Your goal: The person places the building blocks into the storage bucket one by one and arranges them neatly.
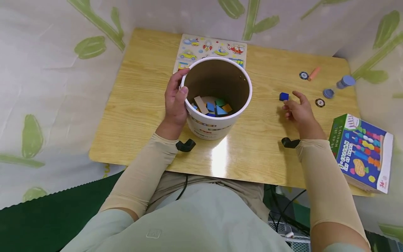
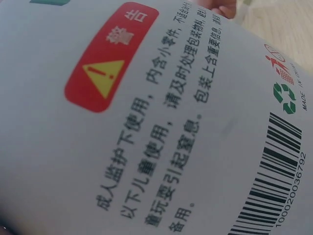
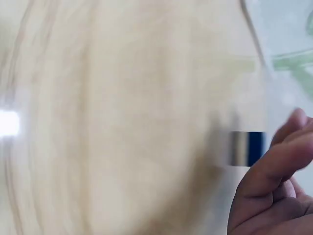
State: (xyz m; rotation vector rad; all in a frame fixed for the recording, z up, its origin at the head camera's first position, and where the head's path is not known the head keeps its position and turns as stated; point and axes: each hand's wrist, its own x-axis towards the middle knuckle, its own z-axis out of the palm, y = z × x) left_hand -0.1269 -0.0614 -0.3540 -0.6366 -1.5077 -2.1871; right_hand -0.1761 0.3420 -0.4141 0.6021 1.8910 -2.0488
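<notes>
My left hand [image 1: 175,106] grips the side of a white bucket [image 1: 209,127] near its rim, the thumb on the near side and the fingers round the far side. Inside the bucket lie several coloured wooden blocks [image 1: 220,109], in blue, green, orange and plain wood. Printed text, a red warning label [image 2: 112,58] and a barcode fill the left wrist view. On the right of the table my right hand [image 1: 300,113] has its fingers loosely bent beside a small blue block [image 1: 284,96]. In the right wrist view, a finger partly overlaps that blue block [image 3: 255,148].
Behind the bucket lies a picture puzzle board [image 1: 217,47]. To the right are two poker chips [image 1: 319,102], an orange stick [image 1: 314,74] and a small hourglass [image 1: 346,81]. A boxed column toy [image 1: 362,154] sits at the right table edge [image 1: 352,190].
</notes>
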